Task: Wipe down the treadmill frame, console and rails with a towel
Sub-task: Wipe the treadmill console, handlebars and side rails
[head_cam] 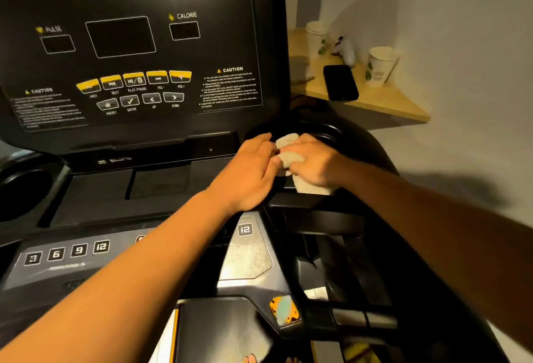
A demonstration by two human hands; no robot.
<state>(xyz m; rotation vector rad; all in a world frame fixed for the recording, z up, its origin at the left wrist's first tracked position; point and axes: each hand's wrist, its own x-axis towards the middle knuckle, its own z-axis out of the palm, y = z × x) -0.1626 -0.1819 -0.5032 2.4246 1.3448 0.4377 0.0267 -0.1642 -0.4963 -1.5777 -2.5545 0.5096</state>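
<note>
A black treadmill console with yellow buttons fills the upper left of the head view. Below it lies the lower panel with numbered speed keys. A pale bunched towel sits at the console's right side, beside the right cup holder. My right hand grips the towel, fingers curled over it. My left hand lies against the towel's left side with fingers fairly straight, touching it. Part of the towel hangs down under my right hand onto a black handrail.
To the right, a wooden wall shelf carries two paper cups, a black phone and a small white object. A left cup holder is at the console's left. The white wall lies close on the right.
</note>
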